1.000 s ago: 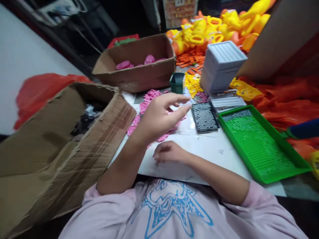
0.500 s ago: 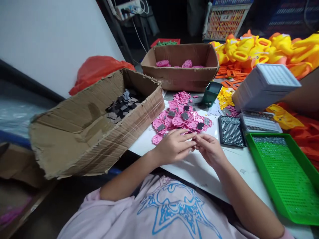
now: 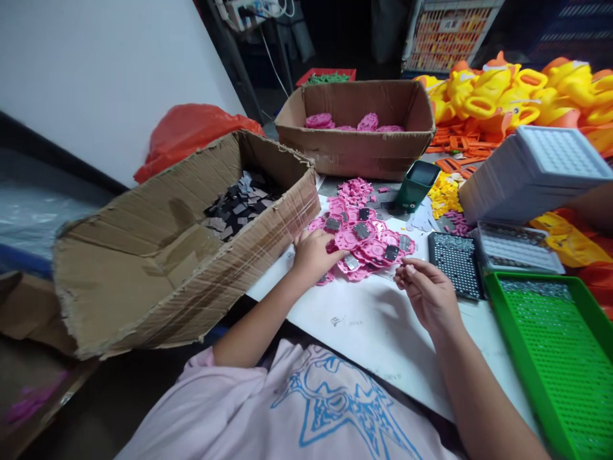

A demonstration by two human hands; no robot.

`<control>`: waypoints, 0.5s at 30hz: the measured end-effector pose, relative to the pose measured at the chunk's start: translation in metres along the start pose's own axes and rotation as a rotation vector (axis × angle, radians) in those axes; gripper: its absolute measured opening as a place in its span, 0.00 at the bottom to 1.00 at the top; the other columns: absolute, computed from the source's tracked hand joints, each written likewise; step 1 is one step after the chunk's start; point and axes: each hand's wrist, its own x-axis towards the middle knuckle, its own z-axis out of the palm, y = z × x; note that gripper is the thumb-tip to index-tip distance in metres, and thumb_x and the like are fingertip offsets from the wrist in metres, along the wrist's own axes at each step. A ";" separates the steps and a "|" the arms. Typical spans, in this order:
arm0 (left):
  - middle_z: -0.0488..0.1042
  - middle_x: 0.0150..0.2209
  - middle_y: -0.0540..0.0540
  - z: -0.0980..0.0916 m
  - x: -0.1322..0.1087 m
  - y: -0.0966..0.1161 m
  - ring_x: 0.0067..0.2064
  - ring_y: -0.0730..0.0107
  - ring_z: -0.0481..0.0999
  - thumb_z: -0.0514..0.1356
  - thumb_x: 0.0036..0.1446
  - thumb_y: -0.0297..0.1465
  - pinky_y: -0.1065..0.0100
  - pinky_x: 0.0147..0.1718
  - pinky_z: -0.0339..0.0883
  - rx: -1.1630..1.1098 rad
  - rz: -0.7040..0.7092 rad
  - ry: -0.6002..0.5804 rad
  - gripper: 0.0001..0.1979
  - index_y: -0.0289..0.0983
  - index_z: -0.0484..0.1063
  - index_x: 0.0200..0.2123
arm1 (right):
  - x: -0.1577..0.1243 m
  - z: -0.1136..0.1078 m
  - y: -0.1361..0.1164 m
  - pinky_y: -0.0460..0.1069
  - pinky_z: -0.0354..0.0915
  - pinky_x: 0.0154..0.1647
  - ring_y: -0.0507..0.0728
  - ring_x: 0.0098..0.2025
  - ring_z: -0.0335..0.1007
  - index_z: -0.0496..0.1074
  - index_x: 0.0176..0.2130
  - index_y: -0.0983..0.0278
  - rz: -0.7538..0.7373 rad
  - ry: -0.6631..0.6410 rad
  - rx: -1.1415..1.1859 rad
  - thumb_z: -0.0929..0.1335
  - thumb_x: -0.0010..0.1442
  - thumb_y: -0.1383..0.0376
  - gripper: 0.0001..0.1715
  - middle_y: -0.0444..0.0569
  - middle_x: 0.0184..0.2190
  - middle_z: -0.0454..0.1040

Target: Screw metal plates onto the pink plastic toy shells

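Note:
My left hand [image 3: 313, 254] rests with curled fingers on the near left edge of a heap of pink plastic pieces [image 3: 364, 236], several of which carry small grey squares. Whether it grips one is hidden by the fingers. My right hand [image 3: 428, 294] hovers just right of the heap above the white table sheet [image 3: 378, 332], fingertips pinched together near a thin, barely visible item. A black studded tray [image 3: 454, 263] lies right beside that hand.
A torn cardboard box [image 3: 182, 236] of dark grey squares stands at the left. A second box [image 3: 357, 128] with pink parts is behind. A green cup [image 3: 416, 185], stacked grey trays [image 3: 531, 172], a green tray [image 3: 555, 345] and yellow-orange toys [image 3: 502, 89] fill the right.
The view swung left and steadied. My hands met in front of me half a second ago, then parted: the left went onto the pink heap, the right drew back to the right.

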 end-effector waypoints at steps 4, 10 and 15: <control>0.78 0.41 0.47 -0.004 0.002 -0.003 0.46 0.55 0.70 0.66 0.50 0.48 0.56 0.48 0.57 -0.036 0.043 0.073 0.17 0.42 0.79 0.37 | 0.000 -0.003 0.000 0.44 0.62 0.26 0.48 0.28 0.67 0.76 0.35 0.62 -0.050 0.039 -0.006 0.75 0.47 0.61 0.13 0.46 0.26 0.72; 0.78 0.43 0.47 -0.006 0.008 -0.007 0.47 0.56 0.72 0.67 0.48 0.45 0.58 0.50 0.61 -0.132 0.022 0.092 0.17 0.41 0.79 0.39 | 0.002 -0.010 -0.005 0.44 0.61 0.27 0.48 0.29 0.67 0.76 0.35 0.62 -0.076 0.068 0.012 0.75 0.48 0.61 0.13 0.46 0.26 0.72; 0.77 0.42 0.47 -0.002 0.011 -0.005 0.48 0.56 0.73 0.68 0.47 0.45 0.58 0.51 0.63 -0.153 0.042 0.104 0.18 0.41 0.78 0.39 | 0.004 -0.013 -0.008 0.44 0.61 0.27 0.48 0.28 0.67 0.75 0.35 0.61 -0.072 0.071 0.031 0.75 0.48 0.60 0.13 0.46 0.26 0.71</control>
